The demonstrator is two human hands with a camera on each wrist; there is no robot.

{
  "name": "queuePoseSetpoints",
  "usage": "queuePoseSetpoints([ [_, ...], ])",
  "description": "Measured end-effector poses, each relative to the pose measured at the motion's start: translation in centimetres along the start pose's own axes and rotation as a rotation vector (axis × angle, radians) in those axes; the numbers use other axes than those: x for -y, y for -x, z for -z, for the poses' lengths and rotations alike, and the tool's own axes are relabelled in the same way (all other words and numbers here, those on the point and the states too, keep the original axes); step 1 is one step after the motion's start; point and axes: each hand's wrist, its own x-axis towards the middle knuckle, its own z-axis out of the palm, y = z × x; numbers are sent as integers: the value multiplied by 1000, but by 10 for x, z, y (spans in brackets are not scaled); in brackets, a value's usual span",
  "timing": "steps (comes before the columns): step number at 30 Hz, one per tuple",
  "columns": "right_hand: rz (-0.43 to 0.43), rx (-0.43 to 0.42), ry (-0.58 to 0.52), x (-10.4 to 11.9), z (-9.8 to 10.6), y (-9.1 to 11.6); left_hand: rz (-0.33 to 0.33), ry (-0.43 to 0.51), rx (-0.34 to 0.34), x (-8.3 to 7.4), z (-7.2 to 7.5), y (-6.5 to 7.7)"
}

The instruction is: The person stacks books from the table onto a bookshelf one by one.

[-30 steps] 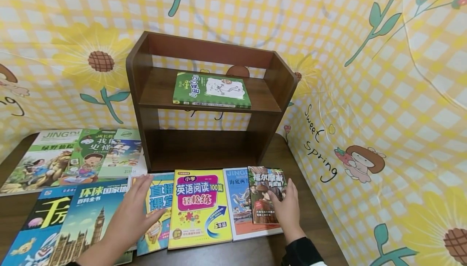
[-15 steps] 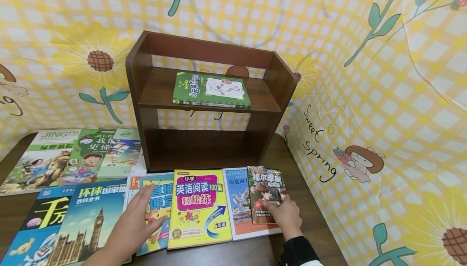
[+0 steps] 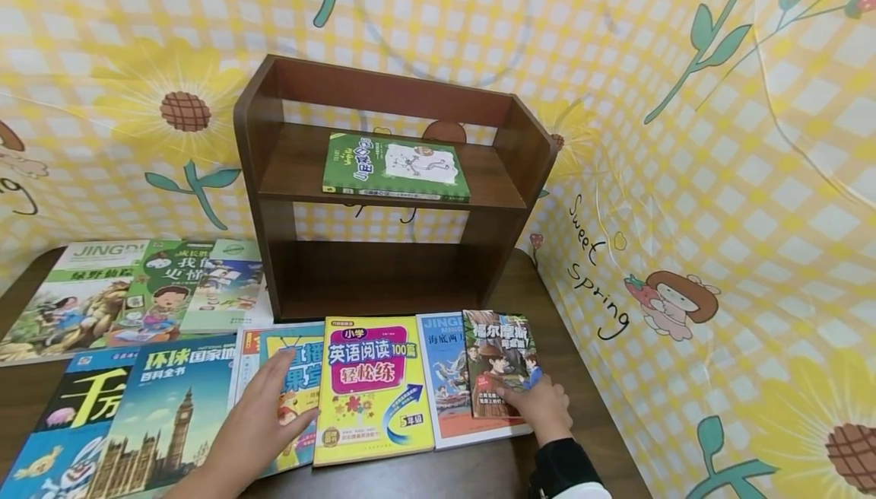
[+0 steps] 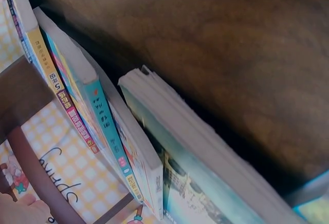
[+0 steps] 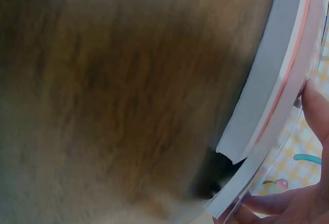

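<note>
My right hand (image 3: 545, 409) grips a small dark comic-style book (image 3: 494, 339) by its lower right side, thumb on the cover and fingers at the right edge. That book lies over a blue-and-orange book (image 3: 448, 377). In the right wrist view, the thumb (image 5: 314, 113) rests against the cover beside the page edges (image 5: 295, 93). My left hand (image 3: 255, 417) hovers with relaxed fingers over a blue and yellow book (image 3: 301, 385), its thumb near a yellow English reading book (image 3: 372, 423). Spines and page edges of the books fill the left wrist view.
A brown two-tier bookshelf (image 3: 270, 217) stands behind the books, with a green book (image 3: 397, 168) flat on its upper shelf. More books, including a teal encyclopedia (image 3: 160, 408) and a green-white storybook (image 3: 78, 293), lie at left on the dark table (image 3: 383, 480). Patterned cloth surrounds it.
My right hand's fingers have moved down and curled in at the small book's right edge, the thumb sliding lower on its cover. The left hand has shifted slightly down and right.
</note>
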Motion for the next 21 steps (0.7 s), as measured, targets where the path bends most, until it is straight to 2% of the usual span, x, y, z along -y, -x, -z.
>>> queuePoseSetpoints([
  [5,-4,45,24,-1,3,-5,27,27,30,-1,-2,2],
  [11,13,115,53,-6,7,-13,23,41,35,-3,-4,5],
  [18,11,124,41,-9,9,-18,27,41,34,-4,-6,7],
  [21,24,120,-2,-11,10,-19,30,46,35,-4,-7,7],
])
